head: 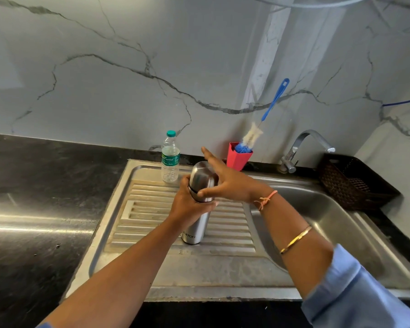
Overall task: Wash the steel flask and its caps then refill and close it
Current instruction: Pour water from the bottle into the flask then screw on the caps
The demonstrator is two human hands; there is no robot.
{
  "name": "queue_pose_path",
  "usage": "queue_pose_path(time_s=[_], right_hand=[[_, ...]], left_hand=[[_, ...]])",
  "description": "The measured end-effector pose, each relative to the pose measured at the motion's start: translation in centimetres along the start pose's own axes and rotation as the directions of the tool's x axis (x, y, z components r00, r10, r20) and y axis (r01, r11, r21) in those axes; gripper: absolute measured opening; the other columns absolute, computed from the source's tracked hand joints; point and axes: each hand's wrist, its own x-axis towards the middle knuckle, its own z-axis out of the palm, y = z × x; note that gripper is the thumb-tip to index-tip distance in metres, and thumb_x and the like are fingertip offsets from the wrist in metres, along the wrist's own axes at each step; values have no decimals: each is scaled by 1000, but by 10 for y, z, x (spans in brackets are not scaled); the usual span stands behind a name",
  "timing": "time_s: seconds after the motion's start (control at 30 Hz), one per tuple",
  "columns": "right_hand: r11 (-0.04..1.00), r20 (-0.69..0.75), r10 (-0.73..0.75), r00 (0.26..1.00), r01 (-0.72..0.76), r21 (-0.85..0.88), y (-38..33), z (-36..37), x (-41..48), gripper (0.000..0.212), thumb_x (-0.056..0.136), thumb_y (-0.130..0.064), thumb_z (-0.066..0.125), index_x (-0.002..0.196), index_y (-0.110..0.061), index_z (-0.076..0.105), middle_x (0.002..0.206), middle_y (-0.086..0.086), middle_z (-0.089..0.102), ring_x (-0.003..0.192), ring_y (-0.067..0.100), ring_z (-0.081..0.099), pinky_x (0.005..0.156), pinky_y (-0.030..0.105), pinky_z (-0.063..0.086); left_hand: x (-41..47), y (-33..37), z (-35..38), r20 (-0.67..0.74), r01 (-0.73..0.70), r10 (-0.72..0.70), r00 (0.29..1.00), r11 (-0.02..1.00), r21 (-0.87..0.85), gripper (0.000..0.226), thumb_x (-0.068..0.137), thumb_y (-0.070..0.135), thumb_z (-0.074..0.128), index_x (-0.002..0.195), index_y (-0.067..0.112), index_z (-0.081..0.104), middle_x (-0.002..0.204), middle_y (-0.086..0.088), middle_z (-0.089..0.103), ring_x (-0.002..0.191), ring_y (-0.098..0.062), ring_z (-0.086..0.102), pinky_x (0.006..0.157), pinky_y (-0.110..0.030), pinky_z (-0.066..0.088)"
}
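A steel flask (197, 229) stands upright on the ribbed drainboard (152, 209) of the sink, with its steel outer cap (201, 178) on top. My left hand (187, 204) grips the flask's upper body just below the cap. My right hand (225, 181) lies against the cap's right side, fingers stretched out straight and the thumb touching the cap's lower edge. A blue bottle brush (265, 119) stands head-down in a red cup (237, 157) behind the flask.
A clear plastic water bottle (170, 159) with a green cap stands at the drainboard's back. The sink basin (329, 221) lies to the right, with a tap (301, 147) behind it and a dark woven basket (350, 183) at the far right. Black countertop (33, 185) spreads left.
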Motion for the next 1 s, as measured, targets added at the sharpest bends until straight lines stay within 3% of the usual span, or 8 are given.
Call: queue_pose_path(time_s=[0.13, 0.23, 0.4, 0.6, 0.73, 0.8, 0.9, 1.0], right_hand=[[998, -253, -14, 967, -3, -67, 7, 2, 3, 70, 74, -34, 80, 133, -17, 45, 129, 4, 53, 117, 21, 53, 97, 33, 48], [972, -446, -22, 895, -86, -220, 8, 16, 6, 82, 61, -57, 80, 123, -18, 43, 118, 3, 48, 105, 18, 51, 91, 37, 50], [998, -36, -58, 998, 59, 18, 6, -2, 0, 83, 80, -20, 75, 148, -24, 28, 147, 4, 31, 133, 19, 34, 106, 29, 37], [962, -525, -60, 849, -91, -257, 3, 26, 7, 71, 71, -53, 75, 127, -19, 48, 117, 3, 47, 105, 16, 50, 93, 33, 46], [988, -183, 49, 982, -20, 156, 12, 17, 4, 91, 77, -33, 77, 148, -23, 20, 149, 4, 23, 134, 20, 31, 110, 35, 35], [991, -103, -9, 995, 23, 134, 15, 13, 2, 86, 83, -19, 71, 150, -23, 18, 153, 4, 23, 138, 21, 30, 112, 36, 34], [999, -325, -36, 945, 36, -6, 14, 25, 4, 77, 81, -20, 73, 146, -17, 33, 142, 8, 41, 127, 20, 43, 107, 26, 35], [992, -573, -68, 817, -5, -124, 16, 38, 4, 71, 75, -33, 78, 135, -14, 46, 123, 6, 48, 110, 19, 51, 99, 28, 43]], left_hand=[[-2, 2, 0, 4, 7, -7, 1000, 1000, 0, 76, 61, 14, 89, 119, 25, 40, 104, 8, 63, 93, -3, 64, 78, -21, 53], [-2, 1, 0, 10, 10, -10, 1000, 1000, -2, 73, 62, 13, 88, 116, 24, 41, 101, 8, 64, 92, -2, 64, 80, -26, 55], [-4, 5, 0, -9, 8, -8, 1000, 1000, -4, 72, 63, 8, 87, 117, 23, 41, 98, 9, 64, 85, 4, 64, 69, -12, 51], [-4, 1, 2, -26, 20, -20, 999, 1000, 17, 70, 62, 10, 86, 113, 24, 41, 96, 8, 66, 87, -1, 65, 75, -23, 54], [-6, 4, 2, -10, 24, -24, 1000, 1000, 0, 72, 62, 11, 87, 115, 26, 41, 99, 10, 66, 88, 7, 64, 79, -21, 55], [-9, 12, 3, -39, 8, -8, 999, 1000, 5, 71, 64, 7, 85, 114, 27, 39, 95, 14, 63, 80, 14, 61, 68, -8, 50], [-11, 17, 8, -99, -7, 1, 995, 998, -66, 63, 63, 1, 82, 108, 26, 46, 93, 5, 67, 76, 4, 66, 64, -15, 52], [-12, 22, 11, -175, 28, -41, 984, 997, -71, 58, 54, 24, 83, 96, 33, 45, 87, 5, 68, 78, -11, 68, 71, -36, 58]])
